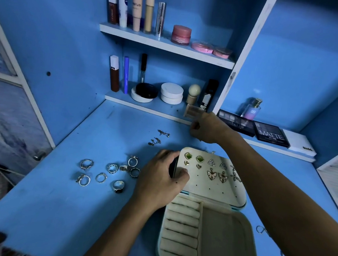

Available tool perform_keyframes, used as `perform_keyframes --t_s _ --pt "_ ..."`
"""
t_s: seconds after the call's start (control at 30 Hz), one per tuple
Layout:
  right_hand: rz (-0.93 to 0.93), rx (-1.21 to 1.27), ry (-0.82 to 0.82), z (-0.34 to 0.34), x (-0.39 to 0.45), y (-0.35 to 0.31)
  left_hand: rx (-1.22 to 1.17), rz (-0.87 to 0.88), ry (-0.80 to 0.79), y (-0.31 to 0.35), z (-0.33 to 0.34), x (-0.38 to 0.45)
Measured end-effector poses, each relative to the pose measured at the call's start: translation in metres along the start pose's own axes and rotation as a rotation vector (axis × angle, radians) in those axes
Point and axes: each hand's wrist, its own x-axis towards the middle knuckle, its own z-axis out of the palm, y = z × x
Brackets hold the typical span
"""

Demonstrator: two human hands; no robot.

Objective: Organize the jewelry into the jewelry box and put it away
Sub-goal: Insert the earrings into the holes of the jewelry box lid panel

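We steady the jewelry box [204, 207], which lies open near the desk's front edge, with our left hand [160, 179]: fingers curled over the left rim of the earring panel [211, 175], thumb on its face. Our right hand [206, 128] reaches behind the panel's far edge, fingers bent; whether they pinch anything we cannot tell. The loose earrings [159, 137] lie mid-desk, the rings [110, 171] nearer its left side. We should keep the panel braced while seating each post squarely.

"MATTE" on the dark eyeshadow palette [271, 134] (other labels too blurred to read)
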Motion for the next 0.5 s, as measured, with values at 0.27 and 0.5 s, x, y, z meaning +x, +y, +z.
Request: perform_keyframes --t_s 0.27,0.5 --pt "-0.029 0.045 0.051 0.0006 -0.0010 0.0049 -0.013 0.010 -0.002 -0.0008 -0.0002 0.0004" --pt "-0.018 0.121 0.120 -0.0026 -0.0057 0.0052 -0.008 0.008 -0.004 -0.0008 -0.0007 0.0006"
